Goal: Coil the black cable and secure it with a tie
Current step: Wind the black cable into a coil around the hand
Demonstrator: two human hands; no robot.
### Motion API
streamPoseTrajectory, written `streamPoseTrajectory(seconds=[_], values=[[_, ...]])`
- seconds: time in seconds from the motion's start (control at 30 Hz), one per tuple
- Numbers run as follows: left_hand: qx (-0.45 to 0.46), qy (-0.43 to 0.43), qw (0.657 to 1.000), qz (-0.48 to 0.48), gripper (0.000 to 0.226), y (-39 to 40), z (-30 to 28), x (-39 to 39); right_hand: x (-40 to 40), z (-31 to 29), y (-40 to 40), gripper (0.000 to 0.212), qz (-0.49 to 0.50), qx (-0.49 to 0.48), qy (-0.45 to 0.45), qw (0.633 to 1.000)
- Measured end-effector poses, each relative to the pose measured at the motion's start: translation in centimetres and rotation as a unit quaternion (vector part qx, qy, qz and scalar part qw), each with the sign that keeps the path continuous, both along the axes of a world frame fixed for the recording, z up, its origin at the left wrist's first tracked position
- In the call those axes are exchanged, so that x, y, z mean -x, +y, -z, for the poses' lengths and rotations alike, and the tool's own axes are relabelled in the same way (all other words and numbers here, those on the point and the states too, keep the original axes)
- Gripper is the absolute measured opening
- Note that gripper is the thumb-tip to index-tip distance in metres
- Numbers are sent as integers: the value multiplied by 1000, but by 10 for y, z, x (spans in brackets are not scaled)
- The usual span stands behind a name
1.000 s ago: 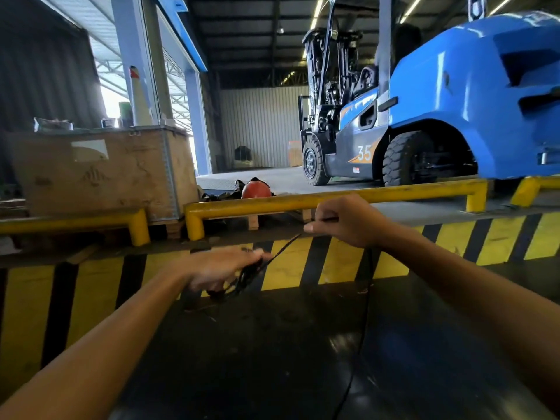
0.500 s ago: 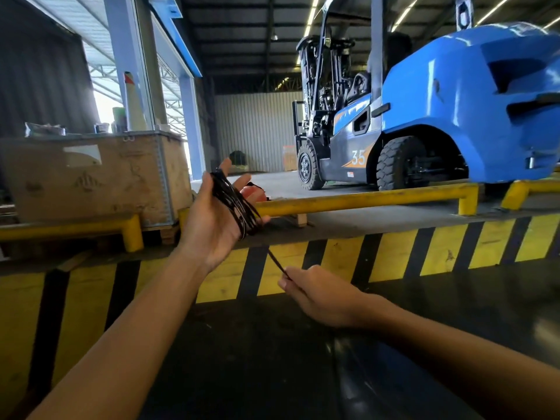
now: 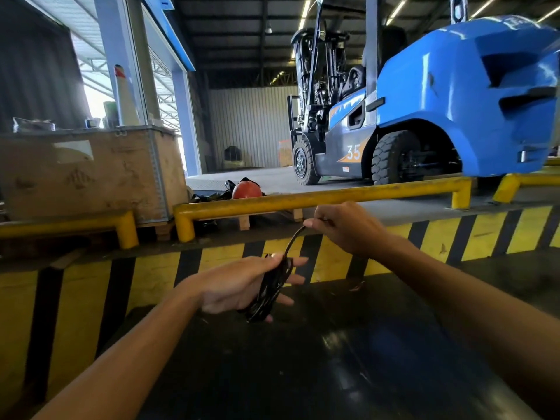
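Observation:
The black cable is wound in several loops around my left hand, which is held flat, low in the middle of the view, with the fingers pointing right. A free strand runs up and to the right from the loops to my right hand, which pinches it between thumb and fingers just above the striped edge. No tie is visible.
Below my hands lies a dark glossy surface bordered by a yellow-and-black striped edge. Behind it runs a yellow guard rail. A wooden crate stands at the left, a blue forklift at the right, and an orange helmet sits behind the rail.
My left hand dropped from an upright raised pose to a flat, lower one with the loops on it. My right hand rose up and right, pulling the strand over.

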State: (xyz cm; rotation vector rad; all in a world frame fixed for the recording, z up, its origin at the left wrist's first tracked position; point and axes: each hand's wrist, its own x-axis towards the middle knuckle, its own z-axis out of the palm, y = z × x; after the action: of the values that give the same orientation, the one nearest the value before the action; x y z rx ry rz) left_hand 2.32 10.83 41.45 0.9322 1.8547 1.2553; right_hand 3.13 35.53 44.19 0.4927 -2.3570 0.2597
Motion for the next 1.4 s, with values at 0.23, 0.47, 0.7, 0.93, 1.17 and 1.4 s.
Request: streamPoseTrajectory(seconds=[0.23,0.47,0.7,0.93,1.17,1.4], values=[[-369,-89,922,-75,49,5,-32,4,-20,106,-51,22,-89,-7,-273,958],[72,339,909,-231,46,1,7,17,-36,48,-50,17,-128,-113,-243,955],[192,166,964,-83,48,-1,23,5,-11,11,-4,22,-99,-50,-148,983],[-196,-144,970,26,48,6,-3,-5,-22,94,-22,25,-84,134,-191,969],[-161,-34,977,-139,55,8,5,12,-67,106,-76,18,-115,-70,-275,952],[30,-31,998,-49,71,1,26,9,-65,39,-39,22,-131,-68,-173,974]])
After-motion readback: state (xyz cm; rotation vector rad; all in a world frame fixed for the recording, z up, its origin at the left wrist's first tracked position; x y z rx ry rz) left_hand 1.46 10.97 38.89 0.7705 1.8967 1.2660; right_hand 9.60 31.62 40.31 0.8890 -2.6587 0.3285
